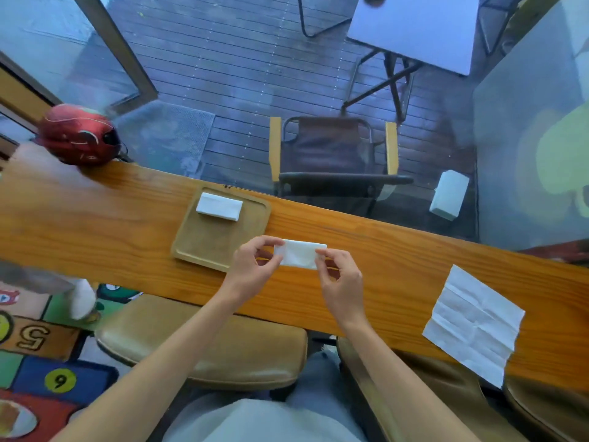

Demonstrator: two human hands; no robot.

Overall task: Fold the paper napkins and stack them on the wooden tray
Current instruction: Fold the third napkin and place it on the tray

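A folded white napkin (299,255) is held just above the wooden counter, right of the wooden tray (204,250). My left hand (255,261) pinches its left end and my right hand (342,279) pinches its right end. A small stack of folded napkins (219,206) lies in the tray's far part. An unfolded, creased napkin (475,323) lies flat on the counter at the right, hanging slightly over the near edge.
The long wooden counter (95,218) runs against a window. A red helmet (78,134) sits on its far left end. Tan padded stools (204,342) stand below the near edge. A folding chair and table show outside the glass.
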